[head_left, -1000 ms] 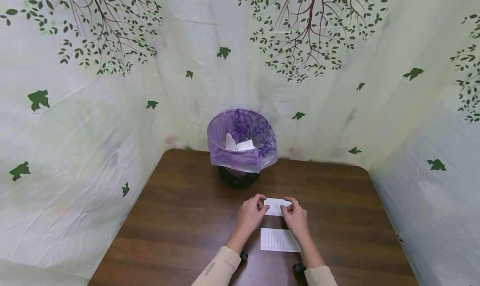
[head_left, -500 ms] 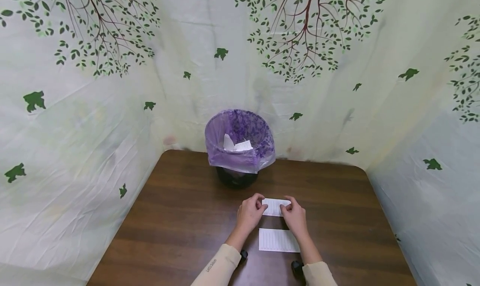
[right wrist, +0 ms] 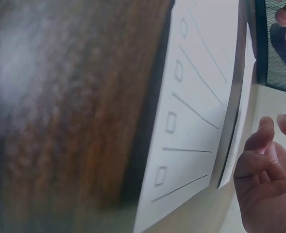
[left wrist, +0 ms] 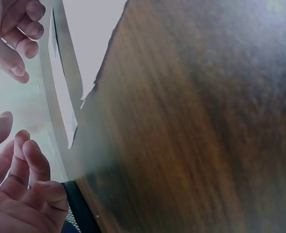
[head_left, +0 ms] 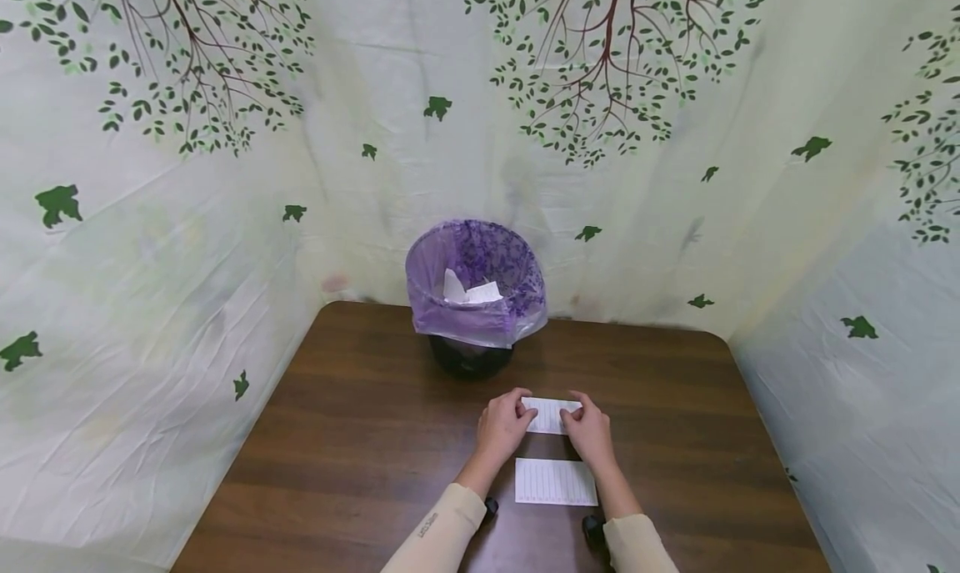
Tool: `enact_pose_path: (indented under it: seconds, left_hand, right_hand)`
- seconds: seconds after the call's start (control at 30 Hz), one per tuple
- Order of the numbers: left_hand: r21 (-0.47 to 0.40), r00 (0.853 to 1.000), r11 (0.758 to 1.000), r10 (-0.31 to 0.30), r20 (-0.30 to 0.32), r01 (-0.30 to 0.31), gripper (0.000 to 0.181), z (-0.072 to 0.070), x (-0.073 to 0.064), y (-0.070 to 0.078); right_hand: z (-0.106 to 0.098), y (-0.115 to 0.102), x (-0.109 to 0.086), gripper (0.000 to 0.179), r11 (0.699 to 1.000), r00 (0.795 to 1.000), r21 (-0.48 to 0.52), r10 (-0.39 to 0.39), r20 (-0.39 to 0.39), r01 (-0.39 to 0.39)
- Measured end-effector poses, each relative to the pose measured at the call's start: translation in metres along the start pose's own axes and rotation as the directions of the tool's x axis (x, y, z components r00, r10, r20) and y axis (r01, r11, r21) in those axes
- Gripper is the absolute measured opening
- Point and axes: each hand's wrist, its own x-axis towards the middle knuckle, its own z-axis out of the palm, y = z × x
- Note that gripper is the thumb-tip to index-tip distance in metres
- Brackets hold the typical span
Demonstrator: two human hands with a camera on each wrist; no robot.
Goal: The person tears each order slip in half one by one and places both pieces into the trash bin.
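Note:
Two white paper pieces lie apart on the brown table (head_left: 360, 439). The near piece (head_left: 555, 482) carries printed lines and small boxes, clear in the right wrist view; one edge looks ragged in the left wrist view. My left hand (head_left: 501, 423) is at the left end of the far paper piece (head_left: 546, 415), my right hand (head_left: 590, 433) at its right end. Both wrist views show a gap between thumb and fingers, and nothing held. Fingers of the left hand (left wrist: 26, 189) are loosely bent above the table, as are those of the right hand (right wrist: 269, 179).
Behind the hands stands a dark mesh bin (head_left: 468, 360) with a purple liner (head_left: 472, 327); white paper scraps (head_left: 483, 293) lie inside. A pale curtain (head_left: 360, 239) printed with leaves and branches encloses the table. A dark device (head_left: 593, 531) sits at the right wrist.
The head view has shifted slightly, so the bin and papers appear a little further left. Both hands keep almost the same pose at the far paper piece.

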Motion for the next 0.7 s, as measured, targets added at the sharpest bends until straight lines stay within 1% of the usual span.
enact_pose_path:
  seconds: [0.2, 0.47, 0.53, 0.7]
  left_hand:
    - [-0.002, 1.000, 1.000, -0.007, -0.007, 0.007, 0.028, 0.004, 0.000, -0.002]
    - [0.017, 0.998, 0.999, -0.048, 0.029, 0.047, 0.029, 0.012, 0.005, -0.002]
    - [0.028, 0.998, 0.998, -0.054, 0.032, 0.053, 0.028, 0.014, 0.007, -0.002]
    - [0.058, 0.999, 0.998, -0.042, 0.035, 0.040, 0.027, 0.020, 0.012, 0.000]
  right_hand:
    - [0.001, 0.003, 0.001, 0.040, 1.000, 0.999, -0.008, 0.028, 0.016, -0.028]
    - [0.003, 0.006, 0.001, 0.039, 0.999, 0.999, -0.020, 0.038, 0.035, -0.038]
    - [0.004, 0.006, 0.002, 0.039, 0.999, 0.999, -0.023, 0.036, 0.029, -0.035]
    - [0.006, 0.005, 0.003, 0.039, 0.998, 1.000, -0.062, -0.001, 0.021, 0.002]
